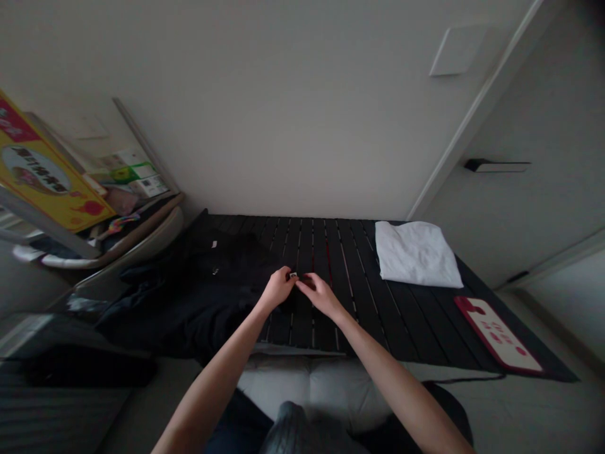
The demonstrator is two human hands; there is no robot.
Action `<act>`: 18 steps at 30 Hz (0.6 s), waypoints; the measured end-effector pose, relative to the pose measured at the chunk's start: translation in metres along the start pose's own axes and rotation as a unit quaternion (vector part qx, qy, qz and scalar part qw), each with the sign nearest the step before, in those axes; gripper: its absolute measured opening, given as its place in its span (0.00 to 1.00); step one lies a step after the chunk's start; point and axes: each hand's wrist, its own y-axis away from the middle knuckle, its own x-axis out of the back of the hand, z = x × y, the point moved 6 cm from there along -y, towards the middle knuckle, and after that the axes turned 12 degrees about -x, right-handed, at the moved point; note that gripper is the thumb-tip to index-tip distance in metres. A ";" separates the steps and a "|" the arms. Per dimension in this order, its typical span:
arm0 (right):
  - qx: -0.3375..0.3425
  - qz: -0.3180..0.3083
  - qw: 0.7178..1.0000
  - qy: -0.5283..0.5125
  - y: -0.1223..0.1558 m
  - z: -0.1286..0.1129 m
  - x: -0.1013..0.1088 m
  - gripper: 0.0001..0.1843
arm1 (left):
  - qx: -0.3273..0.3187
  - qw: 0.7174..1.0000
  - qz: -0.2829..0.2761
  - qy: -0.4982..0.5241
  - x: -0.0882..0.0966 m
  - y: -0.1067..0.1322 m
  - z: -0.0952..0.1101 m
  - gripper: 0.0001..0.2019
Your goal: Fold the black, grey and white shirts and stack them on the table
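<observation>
The left hand (276, 290) pinches a tag (293, 275); the right hand (320, 294), thumb and finger slightly parted, nears its edge. Handling it seems the step; next calls for fingertip care, I'd say.

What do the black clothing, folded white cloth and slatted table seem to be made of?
Black clothing: matte fabric, judging by its loose folds; fibre unclear.
Folded white cloth: matte textile, perhaps cotton, from its soft wrinkles.
Slatted table: straight, dull black slats, possibly painted wood or metal; dim light leaves it open.
</observation>
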 end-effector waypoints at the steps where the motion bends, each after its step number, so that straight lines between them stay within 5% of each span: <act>1: -0.006 -0.026 0.999 -0.039 0.001 0.003 -0.004 0.26 | -0.001 0.999 0.007 0.035 -0.002 -0.003 0.001 0.06; 4: 0.012 -0.055 0.993 -0.103 0.002 0.006 -0.012 0.33 | 0.000 0.986 0.012 0.165 -0.012 -0.008 0.005 0.08; 9: 0.019 0.038 0.986 -0.158 -0.001 0.010 0.000 0.25 | 0.009 0.942 0.031 0.333 -0.034 -0.016 0.019 0.12; 14: -0.003 0.095 0.975 -0.203 -0.011 0.020 0.026 0.17 | -0.034 0.920 0.008 0.391 -0.045 -0.030 0.037 0.12; 18: -0.049 0.143 0.972 -0.181 -0.020 0.034 0.053 0.18 | -0.051 0.936 0.053 0.345 -0.025 -0.030 0.020 0.11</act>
